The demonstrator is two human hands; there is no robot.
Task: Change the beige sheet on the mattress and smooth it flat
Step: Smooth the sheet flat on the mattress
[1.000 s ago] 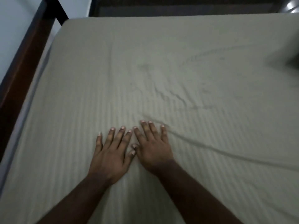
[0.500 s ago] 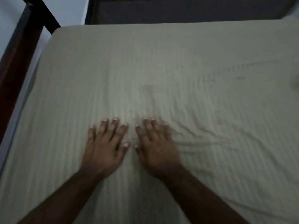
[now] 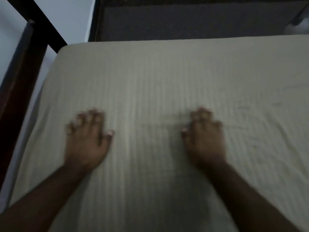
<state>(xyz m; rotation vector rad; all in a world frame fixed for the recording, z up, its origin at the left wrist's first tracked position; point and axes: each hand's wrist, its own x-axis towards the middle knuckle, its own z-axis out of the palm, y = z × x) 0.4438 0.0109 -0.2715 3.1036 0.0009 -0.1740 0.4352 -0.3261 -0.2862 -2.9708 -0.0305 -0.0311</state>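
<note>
A beige sheet (image 3: 150, 77) with fine woven stripes covers the mattress and fills most of the view. My left hand (image 3: 87, 138) lies flat on it, palm down, left of centre. My right hand (image 3: 204, 138) presses flat on it too, well apart from the left, right of centre. Both are blurred by motion. Faint creases remain on the sheet to the right of my right hand. The cloth between my hands looks smooth.
A dark wooden bed frame (image 3: 18, 91) runs along the left side, with a pale wall behind it. Beyond the far edge of the mattress lies a dark headboard or panel (image 3: 192, 20). Something pale shows at the top right corner (image 3: 299, 25).
My hands were side by side near the middle and have slid apart, the left leftward and the right rightward. The creases around them have flattened. The view has tilted toward the far edge.
</note>
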